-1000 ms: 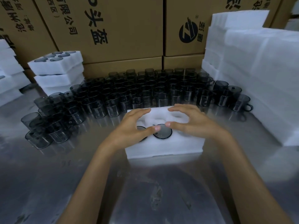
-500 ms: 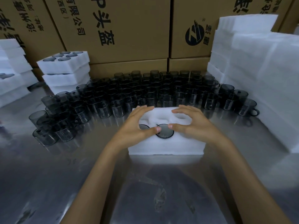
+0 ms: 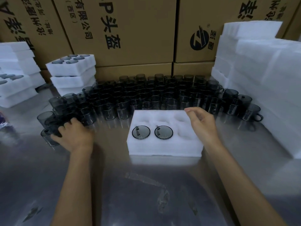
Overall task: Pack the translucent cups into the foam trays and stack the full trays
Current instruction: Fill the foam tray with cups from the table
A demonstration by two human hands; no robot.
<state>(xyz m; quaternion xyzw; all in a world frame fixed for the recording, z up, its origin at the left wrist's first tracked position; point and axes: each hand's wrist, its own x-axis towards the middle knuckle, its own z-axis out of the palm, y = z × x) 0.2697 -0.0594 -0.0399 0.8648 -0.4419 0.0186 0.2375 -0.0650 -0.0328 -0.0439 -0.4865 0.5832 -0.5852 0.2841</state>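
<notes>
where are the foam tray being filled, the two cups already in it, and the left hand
foam tray [image 3: 164, 146], head view, its front wall
left cup in tray [image 3: 140, 132], head view, its base
right cup in tray [image 3: 163, 132], head view, its base
left hand [image 3: 76, 136], head view, its back

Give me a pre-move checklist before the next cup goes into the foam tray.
1. Free pockets in the foam tray: ok, two cups seated in the near row, four pockets empty.
2. Left hand on a loose cup at the left cluster: cannot tell whether it grips, blurred.
3. Right hand free: ok, hovering above the tray's right end, holding nothing.
4. Tray flat on the steel table: ok.
5. Cup supply behind the tray: ok, plenty.
</notes>
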